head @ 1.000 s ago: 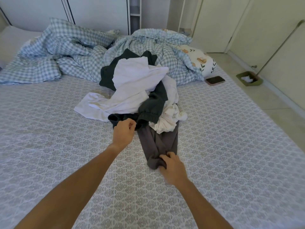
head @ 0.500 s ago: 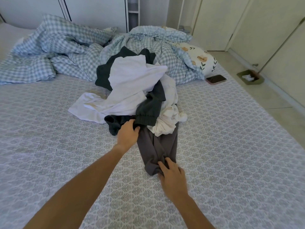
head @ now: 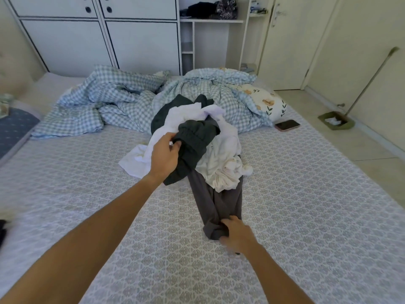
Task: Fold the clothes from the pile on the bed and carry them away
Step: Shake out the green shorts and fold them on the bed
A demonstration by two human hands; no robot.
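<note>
A patterned grey-and-white bedsheet (head: 306,216) is seen from above, and a heap of clothes (head: 197,145) lies at its middle. In the heap at least two white garments (head: 221,163) and two dark ones can be counted; more may be hidden. A long dark grey pair of trousers (head: 217,205) runs out of the heap toward the viewer, its long axis pointing from heap to camera. Its near end is gripped by the right hand (head: 237,235), fingers curled round the cloth. A dark green sweatshirt-like garment (head: 192,143) on the heap's left side is pinched and lifted by the left hand (head: 164,156).

Behind the heap a crumpled blue checked duvet (head: 105,99) is spread. To the heap's right one dark phone (head: 287,125) lies on the sheet. Farther right, on the floor, one green dustpan (head: 335,120) holds white scraps. Beyond the heap an open white shelf (head: 210,20) holds dark folded clothes.
</note>
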